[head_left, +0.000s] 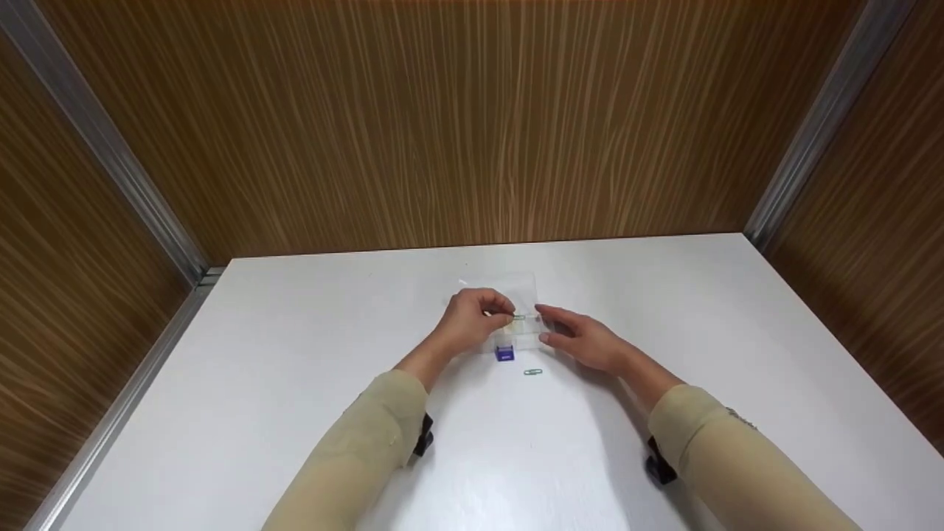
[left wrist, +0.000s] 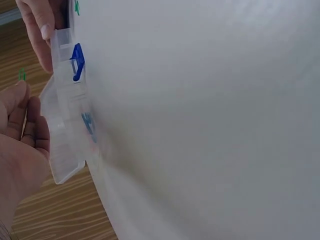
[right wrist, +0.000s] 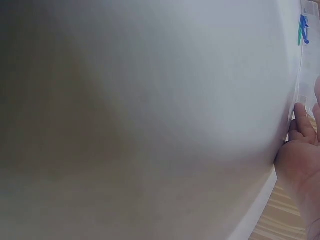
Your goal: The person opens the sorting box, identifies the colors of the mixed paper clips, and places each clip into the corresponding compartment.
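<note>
Two hands meet at a small clear plastic box (head_left: 516, 324) sitting mid-table: the left hand (head_left: 472, 321) has its fingertips curled and pinching a green paper clip (head_left: 519, 317) right over the box, while the right hand (head_left: 582, 339) has relaxed fingers resting against the box's right side. Just in front of the box there's a little blue clip thing (head_left: 504, 355), and another green clip (head_left: 532, 372) lies loose on the white table (head_left: 295, 369) a bit nearer the person.
</note>
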### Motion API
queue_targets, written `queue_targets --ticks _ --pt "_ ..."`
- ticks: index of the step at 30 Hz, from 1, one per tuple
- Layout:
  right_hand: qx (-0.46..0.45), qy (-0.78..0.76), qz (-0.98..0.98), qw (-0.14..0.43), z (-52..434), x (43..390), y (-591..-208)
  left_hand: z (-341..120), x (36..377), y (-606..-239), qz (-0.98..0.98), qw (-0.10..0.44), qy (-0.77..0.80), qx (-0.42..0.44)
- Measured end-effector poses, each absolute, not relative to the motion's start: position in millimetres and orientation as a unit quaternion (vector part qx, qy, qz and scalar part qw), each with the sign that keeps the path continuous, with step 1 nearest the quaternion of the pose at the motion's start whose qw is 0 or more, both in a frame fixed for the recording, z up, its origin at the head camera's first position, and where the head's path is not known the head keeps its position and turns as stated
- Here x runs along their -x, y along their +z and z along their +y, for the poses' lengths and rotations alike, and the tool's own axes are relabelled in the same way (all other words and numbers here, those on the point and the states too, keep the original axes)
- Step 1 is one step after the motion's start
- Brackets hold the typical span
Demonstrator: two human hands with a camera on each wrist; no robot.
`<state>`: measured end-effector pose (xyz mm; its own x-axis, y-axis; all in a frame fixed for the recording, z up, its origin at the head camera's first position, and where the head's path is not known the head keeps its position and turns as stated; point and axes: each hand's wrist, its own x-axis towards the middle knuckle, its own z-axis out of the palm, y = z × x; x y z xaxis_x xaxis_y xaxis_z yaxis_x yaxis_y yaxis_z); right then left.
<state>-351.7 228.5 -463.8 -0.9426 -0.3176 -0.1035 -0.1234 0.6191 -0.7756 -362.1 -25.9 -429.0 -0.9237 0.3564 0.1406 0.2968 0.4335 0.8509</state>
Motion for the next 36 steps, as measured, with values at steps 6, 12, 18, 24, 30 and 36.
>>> queue_targets --ticks 6,12,18,24,30,36 --pt "0.118 -0.418 0.892 0.12 229 352 -463 -23 362 -435 0.861 0.056 0.471 -0.183" --pt "0.119 -0.413 0.895 0.121 228 351 -462 -21 360 -437 0.867 0.068 0.46 -0.177" --pt "0.121 -0.409 0.897 0.119 229 351 -462 -22 357 -436 0.866 0.071 0.461 -0.181" --pt "0.121 -0.406 0.898 0.119 228 351 -460 -26 350 -431 0.856 0.052 0.475 -0.199" --pt "0.131 -0.415 0.893 0.113 228 352 -459 -27 334 -425 0.846 0.05 0.484 -0.218" --pt "0.144 -0.419 0.891 0.103 228 349 -464 -26 317 -436 0.834 0.071 0.483 -0.258"
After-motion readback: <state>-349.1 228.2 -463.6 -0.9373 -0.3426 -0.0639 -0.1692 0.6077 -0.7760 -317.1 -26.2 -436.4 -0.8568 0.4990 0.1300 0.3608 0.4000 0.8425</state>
